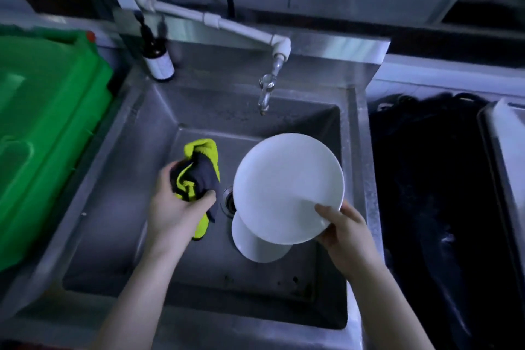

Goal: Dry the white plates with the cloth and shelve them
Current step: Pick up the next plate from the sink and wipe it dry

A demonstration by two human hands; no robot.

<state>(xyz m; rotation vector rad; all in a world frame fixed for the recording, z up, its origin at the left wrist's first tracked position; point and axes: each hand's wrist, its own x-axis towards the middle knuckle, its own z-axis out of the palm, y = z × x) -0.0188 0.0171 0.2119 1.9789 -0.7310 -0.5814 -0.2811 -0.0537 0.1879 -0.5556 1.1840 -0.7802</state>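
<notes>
Grips a yellow-and-grey cloth (199, 176) in the left hand (173, 213); pinches a white plate (284, 185) by the rim with the right hand (346, 233), over a second plate (255, 247) lying in the steel sink (119, 207).

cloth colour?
Yellow-green and dark grey cloth, gripped by the left hand; head view.

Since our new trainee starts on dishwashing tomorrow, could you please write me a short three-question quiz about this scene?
1. True or false: the right hand holds a white plate above the sink.
2. The left hand grips: A a sponge, B a yellow-and-grey cloth, C a brush.
3. How many white plates are visible?
Key: 1 true; 2 B; 3 two: a second plate shows beneath the held one.
</notes>
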